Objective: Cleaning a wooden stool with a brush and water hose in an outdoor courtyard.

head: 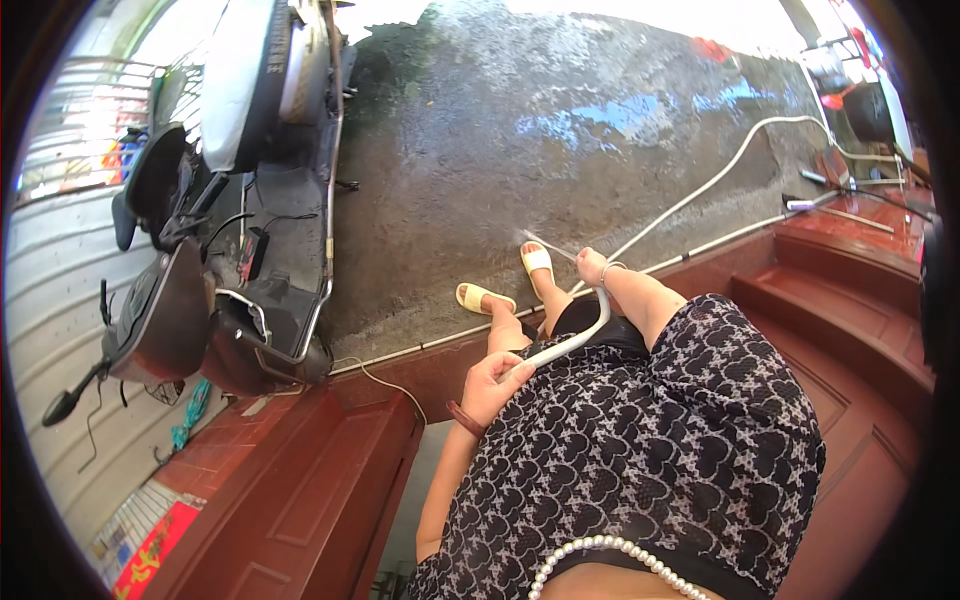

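My right hand point(592, 267), a pale bangle at its wrist, grips a whitish flexible hose point(577, 339) near its outlet. A thin jet of water point(551, 246) leaves it and fans out above the wet concrete ground point(450, 187), close to my feet. Lower down, my left hand point(496, 379) is closed around the same hose in front of my body. A dark reddish bracelet circles that wrist. Between the two hands the hose bends in a curve. Yellow slippers point(474, 298) are on my feet.
A parked electric scooter point(259, 300) fills the left side. Reddish-brown panelled doors point(315, 487) flank me, and a thin white pipe point(705, 251) runs along the ground edge. More hose point(697, 180) curves away to the right, towards a broom-like tool point(802, 204). Water puddles point(615, 116) lie ahead.
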Demonstrator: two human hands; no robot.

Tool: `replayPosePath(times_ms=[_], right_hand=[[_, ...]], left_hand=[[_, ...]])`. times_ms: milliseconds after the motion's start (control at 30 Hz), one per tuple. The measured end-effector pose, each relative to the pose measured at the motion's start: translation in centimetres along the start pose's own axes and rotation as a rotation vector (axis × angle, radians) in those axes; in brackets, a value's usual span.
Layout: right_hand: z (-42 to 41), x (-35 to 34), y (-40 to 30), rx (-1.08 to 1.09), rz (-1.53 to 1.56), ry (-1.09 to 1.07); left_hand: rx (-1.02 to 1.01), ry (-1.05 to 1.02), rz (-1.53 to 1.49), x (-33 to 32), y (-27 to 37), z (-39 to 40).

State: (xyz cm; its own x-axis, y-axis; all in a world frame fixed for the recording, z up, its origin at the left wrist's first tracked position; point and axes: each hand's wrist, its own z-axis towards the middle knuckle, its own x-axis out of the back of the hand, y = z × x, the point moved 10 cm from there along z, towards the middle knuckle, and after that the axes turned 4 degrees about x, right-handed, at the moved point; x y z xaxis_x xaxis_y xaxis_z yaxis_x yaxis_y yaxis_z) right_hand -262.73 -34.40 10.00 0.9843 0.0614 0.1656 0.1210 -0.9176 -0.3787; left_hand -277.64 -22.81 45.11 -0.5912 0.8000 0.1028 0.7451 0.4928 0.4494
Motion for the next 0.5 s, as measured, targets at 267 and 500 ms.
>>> replayPosePath(times_ms=[267,500], right_hand=[[-1.7,-1.3,6.9,-0.106,0.218,-0.052],[-3.8,-3.4,8.6,-0.114,0.353,-0.013]], left_hand=[[0.008,-0.148,0.193,-4.3,1.4,3.1],[0.006,-0.301,0.215,-3.9,0.6,4.8]])
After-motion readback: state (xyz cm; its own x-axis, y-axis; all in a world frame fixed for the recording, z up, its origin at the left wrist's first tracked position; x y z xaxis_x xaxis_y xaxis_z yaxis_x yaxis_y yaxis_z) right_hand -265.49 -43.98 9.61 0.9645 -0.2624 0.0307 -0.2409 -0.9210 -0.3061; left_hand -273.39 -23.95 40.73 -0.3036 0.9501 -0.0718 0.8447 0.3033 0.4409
